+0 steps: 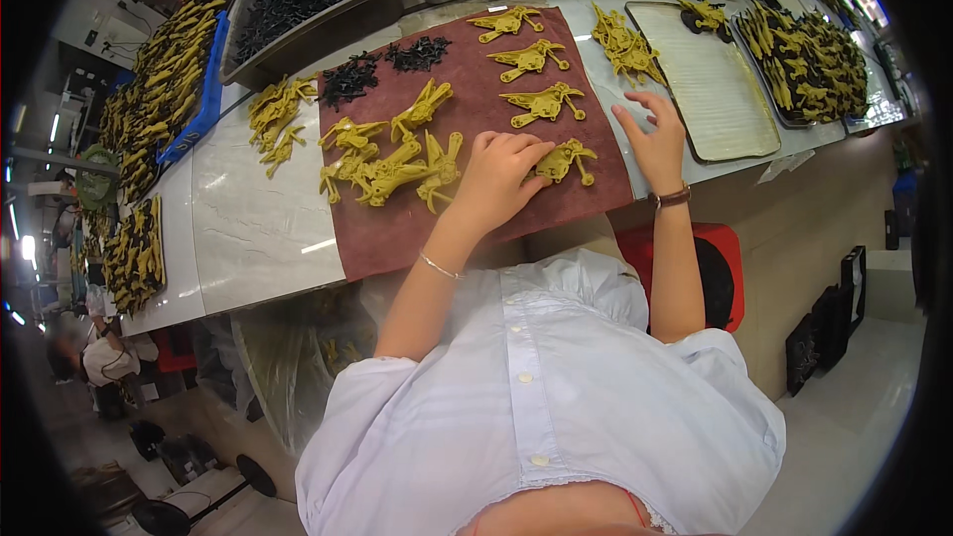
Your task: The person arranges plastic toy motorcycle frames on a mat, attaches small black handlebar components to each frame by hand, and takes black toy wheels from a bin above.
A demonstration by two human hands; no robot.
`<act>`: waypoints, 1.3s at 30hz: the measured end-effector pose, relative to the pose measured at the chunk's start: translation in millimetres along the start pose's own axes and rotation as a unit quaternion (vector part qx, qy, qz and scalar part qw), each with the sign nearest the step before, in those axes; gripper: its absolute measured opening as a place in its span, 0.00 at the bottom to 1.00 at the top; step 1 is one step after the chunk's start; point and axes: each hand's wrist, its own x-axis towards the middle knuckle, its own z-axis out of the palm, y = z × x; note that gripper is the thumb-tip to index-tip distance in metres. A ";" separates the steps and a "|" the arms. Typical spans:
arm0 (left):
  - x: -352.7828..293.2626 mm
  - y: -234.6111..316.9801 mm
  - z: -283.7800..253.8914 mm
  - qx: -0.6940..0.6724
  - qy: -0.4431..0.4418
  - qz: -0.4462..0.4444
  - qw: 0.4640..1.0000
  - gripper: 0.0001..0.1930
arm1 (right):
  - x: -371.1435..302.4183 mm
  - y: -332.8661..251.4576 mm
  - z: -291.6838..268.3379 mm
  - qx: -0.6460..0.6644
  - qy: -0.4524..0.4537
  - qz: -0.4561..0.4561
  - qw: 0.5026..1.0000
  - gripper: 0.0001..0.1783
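My left hand is at the centre of the frame, its fingers bent, the tips against the left end of a yellow moulded part. I cannot tell whether they pinch it or only touch it. That part lies on the maroon mat, just right of the frame's centre, below a column of three similar yellow parts that runs toward the top of the mat.

My right hand is right of centre, near the mat's right edge, thumb and fingers spread apart with nothing between them. Just above it is a cluster of yellow parts, beside a pale rectangular tray in the upper right.

Left of my left hand, a loose pile of yellow parts sits on the mat, with two small heaps of black pieces above it. Further left, more yellow parts lie on the white tabletop. A grey bin full of black pieces stands at upper left.
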 end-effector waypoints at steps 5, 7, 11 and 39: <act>11.2 16.2 23.8 -0.010 0.035 0.002 0.999 0.22 | -31.4 -36.4 -11.4 0.077 -0.078 0.015 0.994 0.16; 7.8 18.8 24.2 0.004 0.072 0.022 0.997 0.22 | -40.7 -36.1 -11.0 0.106 -0.147 -0.002 0.983 0.17; -5.7 12.0 -9.7 0.105 0.148 -0.091 0.979 0.20 | -48.0 -31.6 -11.1 0.077 -0.156 -0.014 0.985 0.18; -53.5 10.4 -47.4 -0.323 0.184 -0.136 0.918 0.16 | -69.7 -119.9 36.2 0.241 -0.208 -0.148 0.936 0.14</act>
